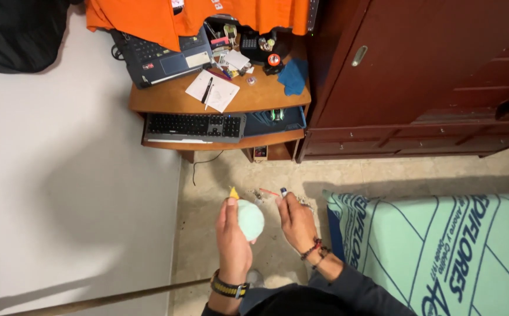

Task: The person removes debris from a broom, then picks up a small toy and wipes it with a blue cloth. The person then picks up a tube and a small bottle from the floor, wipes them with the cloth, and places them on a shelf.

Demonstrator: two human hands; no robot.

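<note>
The left hand [232,237] gripped a pale green ball [250,220] with a yellow tip [233,192]. The right hand [296,221] pinched a small blue-capped object [283,191]; joining them appeared to demand close alignment.

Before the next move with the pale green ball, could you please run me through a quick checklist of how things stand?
1. Left hand grips the pale green ball: ok.
2. Yellow tip at the ball's top is visible above the thumb: ok.
3. Right hand holds a small blue-capped item in its fingertips: ok; its kind: cannot tell.
4. Hands apart, not touching: ok.
5. Floor below is free of obstacles: not ok, small debris lies there.
6. Bed cover is away from both hands: ok.
</note>
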